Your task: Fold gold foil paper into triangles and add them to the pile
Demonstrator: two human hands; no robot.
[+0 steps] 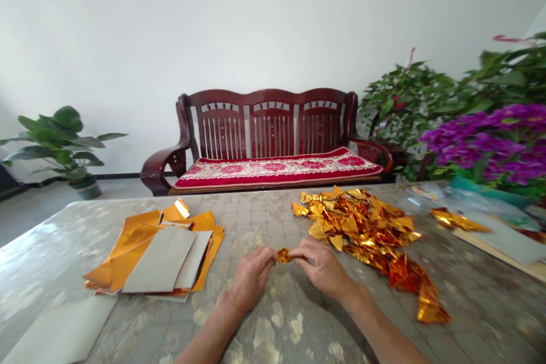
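A small piece of folded gold foil paper (283,255) is held between my two hands, above the middle of the table. My left hand (252,272) pinches its left end, and my right hand (319,264) pinches the right end. Part of the piece is hidden by my fingers. Beyond my right hand lies a heap of folded gold foil pieces (362,219), trailing toward the front right. Left of my left hand sits a loose stack of gold foil sheets (132,244), some turned with their grey backs up.
A single grey sheet (60,330) lies at the front left of the patterned table (239,324). Purple flowers (490,142), clear plastic and a flat board (503,242) are at the right. Behind the table stands a dark red wooden bench (268,125); a potted plant (63,145) is at left.
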